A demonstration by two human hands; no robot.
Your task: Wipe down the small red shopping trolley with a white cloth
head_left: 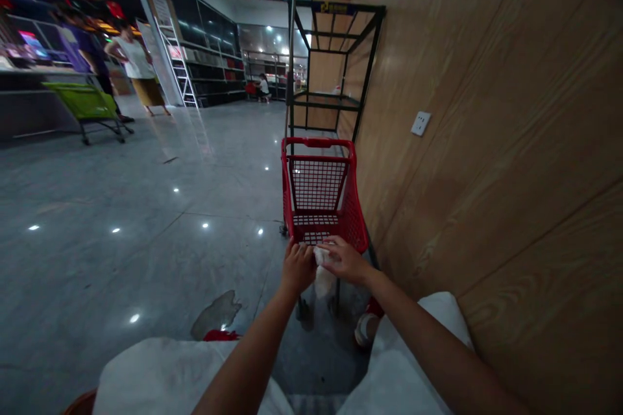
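Observation:
A small red shopping cart (320, 187) with grid sides stands in front of me, beside the wood-panelled wall. At its near end, my left hand (298, 266) has its fingers curled over the cart's rim. Close to its right, my right hand (344, 260) is closed on a white crumpled cloth (323, 277), pressing it near the same rim. The cloth hangs down below the fingers; whether it is cloth or tissue is hard to say. The basket inside shows bare red grid.
A black metal rack (335, 52) stands behind the cart against the wood wall (487, 142), which has a socket (420, 123). A green cart (85, 104) and two people stand at left. A ladder (178, 65) leans by shelves (207, 65). A wet patch (215, 315) lies on the floor.

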